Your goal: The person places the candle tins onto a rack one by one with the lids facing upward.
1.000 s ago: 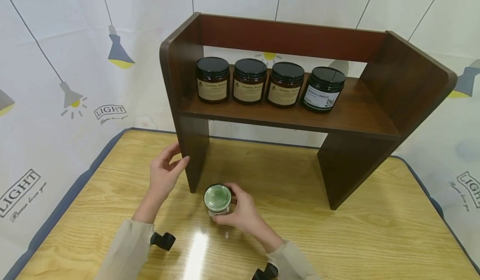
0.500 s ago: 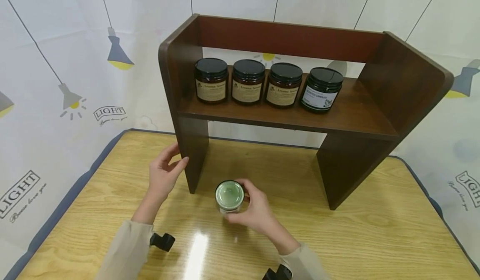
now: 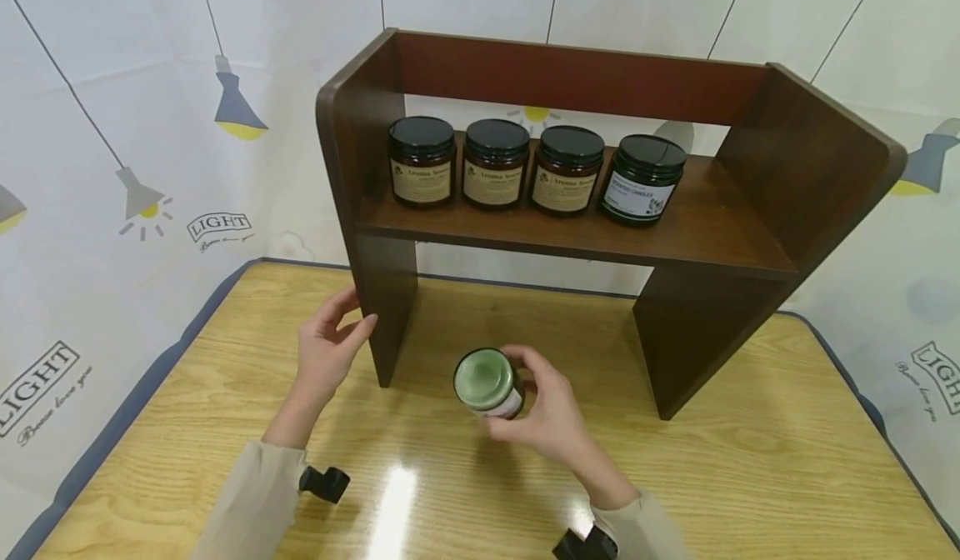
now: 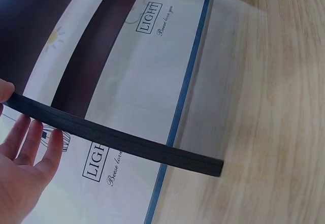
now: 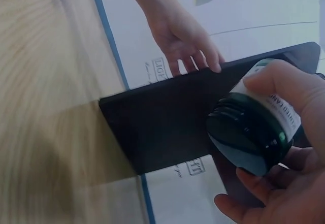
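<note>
My right hand (image 3: 553, 417) grips a scented candle jar (image 3: 483, 379) in front of the shelf's lower opening, thumb near, fingers behind. Its round green end faces up toward the head camera. In the right wrist view the jar (image 5: 277, 104) shows a white label and a dark lid end toward the table; it leans. My left hand (image 3: 324, 353) holds the front edge of the dark wooden shelf's (image 3: 577, 243) left side panel (image 3: 386, 310). The left wrist view shows that panel edge (image 4: 122, 137) between the thumb and the fingers of my left hand (image 4: 25, 178).
Several black-lidded candle jars stand in a row on the upper board: three with tan labels, such as the leftmost jar (image 3: 422, 164), and one white-labelled jar (image 3: 642, 181) at the right. Bare board (image 3: 731, 227) lies right of them. The wooden table (image 3: 750, 477) extends around the shelf.
My right hand has carried the candle jar rightward and slightly toward the shelf, and the jar has tipped so more of its label shows. My left hand stays at the side panel.
</note>
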Demonstrator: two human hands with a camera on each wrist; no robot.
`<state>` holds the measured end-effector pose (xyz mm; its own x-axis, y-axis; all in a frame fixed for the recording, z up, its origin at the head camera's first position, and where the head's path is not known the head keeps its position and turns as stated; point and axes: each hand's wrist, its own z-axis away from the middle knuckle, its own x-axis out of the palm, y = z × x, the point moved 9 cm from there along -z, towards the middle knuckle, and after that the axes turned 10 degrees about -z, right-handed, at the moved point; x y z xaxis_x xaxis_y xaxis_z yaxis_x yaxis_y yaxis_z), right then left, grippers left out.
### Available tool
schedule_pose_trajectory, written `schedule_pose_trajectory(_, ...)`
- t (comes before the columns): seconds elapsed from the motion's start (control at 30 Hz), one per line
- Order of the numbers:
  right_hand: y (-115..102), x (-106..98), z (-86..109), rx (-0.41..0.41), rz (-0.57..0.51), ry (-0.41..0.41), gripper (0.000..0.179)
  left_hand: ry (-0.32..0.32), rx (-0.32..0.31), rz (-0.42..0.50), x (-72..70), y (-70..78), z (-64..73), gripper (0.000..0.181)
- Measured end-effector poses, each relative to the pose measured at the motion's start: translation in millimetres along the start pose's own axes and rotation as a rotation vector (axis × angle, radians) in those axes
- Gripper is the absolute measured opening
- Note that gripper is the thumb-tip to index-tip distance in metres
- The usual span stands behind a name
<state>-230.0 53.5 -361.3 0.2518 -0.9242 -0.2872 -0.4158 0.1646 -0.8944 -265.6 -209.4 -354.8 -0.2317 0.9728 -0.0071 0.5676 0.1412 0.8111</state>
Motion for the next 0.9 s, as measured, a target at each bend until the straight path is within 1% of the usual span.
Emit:
schedule_pose_trajectory(0.17,-13,-18,1.2,-0.079,0.039,0.047,0.066,-0.001,0.002,-0.006,-0.2,0.2,0.1,0.040)
schedule_pose_trajectory(0.33,-27,-32,2.2,-0.162,0.044,0.068,0.067,0.000,-0.007,-0.013,-0.4,-0.5,0.1,0.039)
schedule_pose_trajectory(0.47,-34,-40,3.4,-0.170,0.044,0.083,0.068,0.002,-0.010,-0.010,-0.6,-0.9,0.0,0.039)
schedule_pose_trajectory(0.6,-35,-48,4.5,-0.141,-0.015,0.106,0.069,0.002,-0.004,-0.007,-0.5,-0.7,-0.2,0.039)
schedule_pose_trajectory(0.7,-36,-51,5.0,-0.135,-0.061,0.118,0.068,-0.001,0.002,-0.008,-0.4,-0.2,-0.2,0.039)
schedule_pose_trajectory(0.8,-39,-55,5.4,-0.162,-0.069,0.139,0.066,-0.004,0.001,-0.008,-0.4,0.0,-0.3,0.039)
schedule_pose_trajectory(0.9,-42,-60,6.0,-0.198,-0.067,0.181,0.066,-0.006,-0.002,-0.013,-0.5,0.2,-0.3,0.039)
